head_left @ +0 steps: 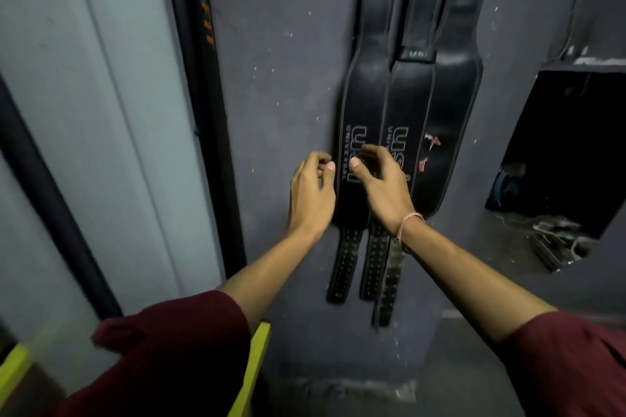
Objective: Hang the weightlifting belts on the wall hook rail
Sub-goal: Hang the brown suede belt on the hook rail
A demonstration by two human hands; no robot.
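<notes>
Three belts hang side by side on the wall.

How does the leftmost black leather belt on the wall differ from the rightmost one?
The leftmost black leather belt bears pale USI lettering; the rightmost black leather belt shows a small red-and-white logo instead. The leftmost sits between both hands; the rightmost hangs clear of them. Both hang vertically against the grey wall.

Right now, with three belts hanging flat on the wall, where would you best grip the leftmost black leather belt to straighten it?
Pinch the leftmost black leather belt across its wide padded section, one edge per hand. The left hand comes from its free left edge; the right hand must work in where the middle black belt seems to overlap.
</notes>
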